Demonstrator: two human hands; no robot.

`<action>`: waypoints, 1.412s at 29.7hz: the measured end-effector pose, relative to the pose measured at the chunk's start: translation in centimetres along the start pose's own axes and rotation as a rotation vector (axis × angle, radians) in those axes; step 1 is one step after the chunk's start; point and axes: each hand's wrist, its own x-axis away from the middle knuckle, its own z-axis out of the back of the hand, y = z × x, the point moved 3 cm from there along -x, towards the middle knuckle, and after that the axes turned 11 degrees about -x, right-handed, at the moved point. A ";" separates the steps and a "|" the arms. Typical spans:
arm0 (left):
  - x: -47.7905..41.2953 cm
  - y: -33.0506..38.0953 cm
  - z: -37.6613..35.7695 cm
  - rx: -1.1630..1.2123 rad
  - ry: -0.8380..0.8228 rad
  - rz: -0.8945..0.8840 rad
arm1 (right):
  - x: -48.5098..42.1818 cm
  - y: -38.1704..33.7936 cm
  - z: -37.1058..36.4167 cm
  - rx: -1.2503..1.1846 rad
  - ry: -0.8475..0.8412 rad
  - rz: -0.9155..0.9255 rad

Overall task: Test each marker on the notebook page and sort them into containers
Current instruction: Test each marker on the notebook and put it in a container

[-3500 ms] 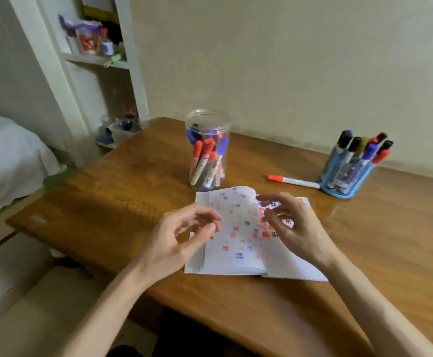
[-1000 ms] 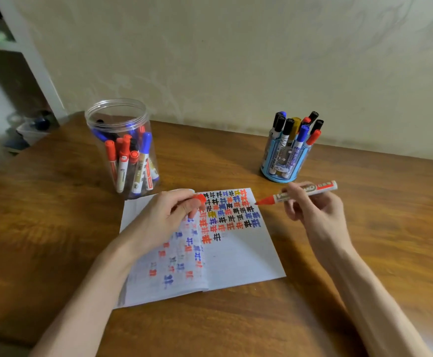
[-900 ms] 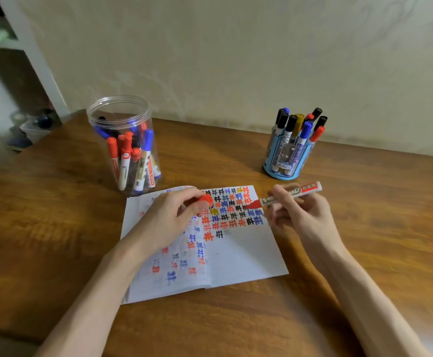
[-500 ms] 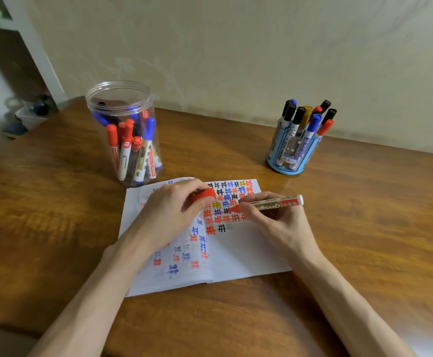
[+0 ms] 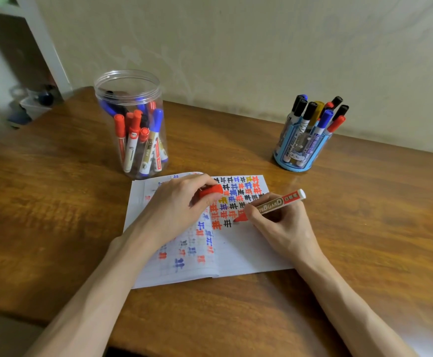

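Red marker (image 5: 274,205) in right hand (image 5: 282,225) — tip on notebook (image 5: 249,253).

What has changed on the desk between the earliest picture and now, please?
The red marker that lay beside the blue holder has been picked up by the right hand, uncapped, and brought down to the notebook page. The left hand now holds its red cap and rests on the notebook. The clear jar and blue holder stayed put.

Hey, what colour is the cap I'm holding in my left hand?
Red, seen in the head view: the cap pinched in your left hand.
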 end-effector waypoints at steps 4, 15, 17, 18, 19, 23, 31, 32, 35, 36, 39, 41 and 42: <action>0.0 -0.1 0.0 0.007 0.009 0.004 | 0.0 -0.1 0.1 0.035 0.017 0.036; 0.0 -0.1 -0.1 -0.008 0.005 0.003 | 0.3 -0.1 -0.1 0.011 -0.010 0.038; 0.0 -0.1 -0.1 -0.010 0.006 0.007 | 0.3 -0.1 -0.2 0.027 -0.011 0.047; 0.0 -0.2 -0.1 -0.013 0.007 0.008 | 0.2 -0.1 -0.2 0.038 -0.005 0.050; 0.0 -0.2 -0.1 -0.015 0.009 0.009 | 0.2 -0.1 -0.1 0.048 0.006 0.052; 0.0 -0.2 -0.2 -0.016 0.011 0.007 | 0.0 0.1 0.2 0.048 0.044 0.062; -0.1 -0.3 -0.2 -0.026 0.012 0.001 | 0.2 -0.1 -0.1 -0.016 0.013 0.038; -0.1 -0.3 -0.2 -0.025 0.013 0.000 | 0.3 -0.1 -0.2 -0.010 0.004 0.027; -0.1 -0.3 -0.2 -0.026 0.014 0.001 | 0.3 -0.2 -0.2 0.015 -0.015 0.031; -0.1 -0.3 -0.2 -0.026 0.013 -0.001 | 0.3 -0.3 -0.2 0.020 -0.016 0.040; -0.1 -0.3 -0.3 -0.024 0.005 -0.001 | 0.3 -0.3 0.0 -0.002 0.013 0.053; -0.1 -0.4 -0.3 -0.027 0.005 -0.002 | 0.2 -0.3 0.0 -0.016 0.030 0.057; -0.1 -0.4 -0.3 -0.028 0.005 -0.002 | 0.1 -0.2 0.0 -0.014 0.031 0.056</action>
